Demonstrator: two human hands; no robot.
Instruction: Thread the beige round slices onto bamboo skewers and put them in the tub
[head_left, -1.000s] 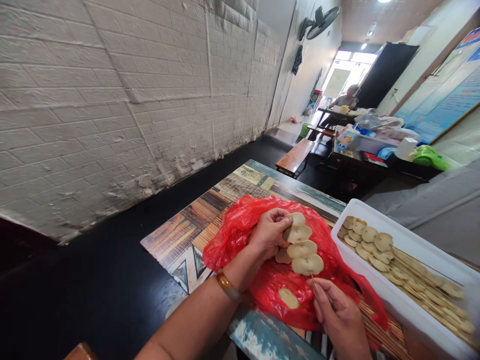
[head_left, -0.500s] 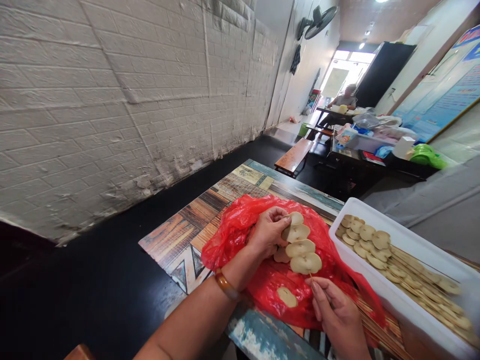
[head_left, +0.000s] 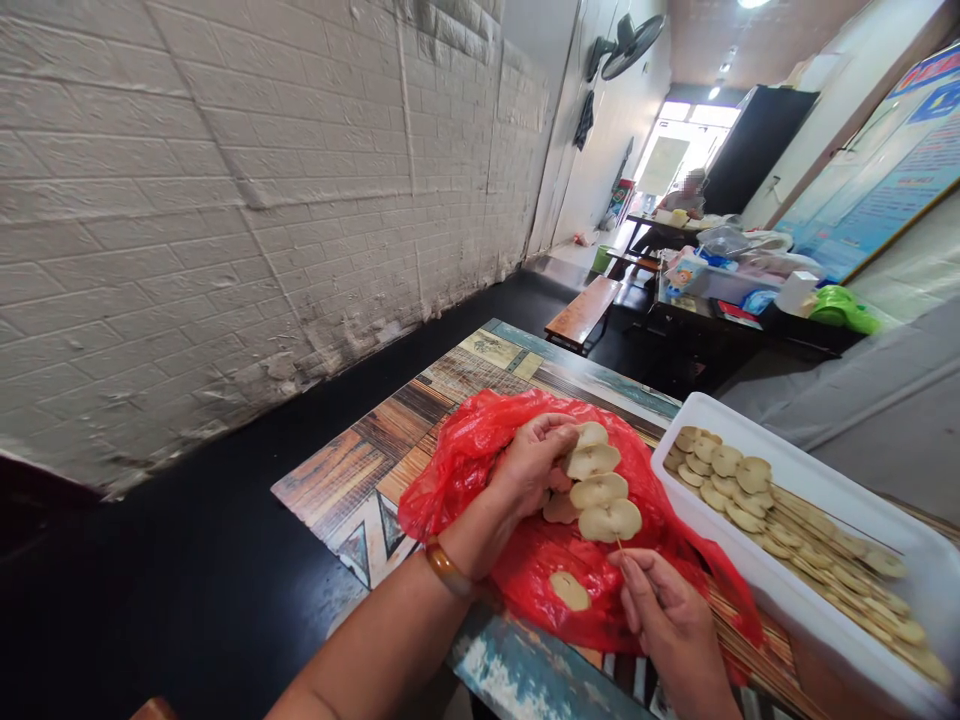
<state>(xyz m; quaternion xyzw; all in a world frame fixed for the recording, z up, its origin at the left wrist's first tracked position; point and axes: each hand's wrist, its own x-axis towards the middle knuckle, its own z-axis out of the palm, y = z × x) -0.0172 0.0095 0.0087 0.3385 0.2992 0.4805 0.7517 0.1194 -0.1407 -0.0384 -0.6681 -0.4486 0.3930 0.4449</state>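
Observation:
My right hand (head_left: 667, 610) pinches the lower end of a thin wooden skewer (head_left: 619, 544) between thumb and fingers. Several pale yellow, round-lobed flat slices (head_left: 609, 520) are threaded along it, one above another. At the top, my left hand (head_left: 536, 455) grips the uppermost slice (head_left: 591, 434) by its edge, and its fingertips are partly hidden. Below both hands a crumpled red plastic bag (head_left: 465, 470) lies spread out. One loose slice (head_left: 570, 591) rests on the bag, and another slice (head_left: 559, 508) shows behind the skewered ones.
A white plastic tub (head_left: 701, 408) to the right holds rows of skewered slices (head_left: 817, 555). Bare wooden sticks (head_left: 765, 670) lie beside it on the patterned table (head_left: 367, 450). Beyond are a bench (head_left: 585, 310), a cluttered table (head_left: 667, 310) and a seated person (head_left: 688, 195).
The view has shifted slightly. Both hands keep nearly the same hold on the skewer and slices.

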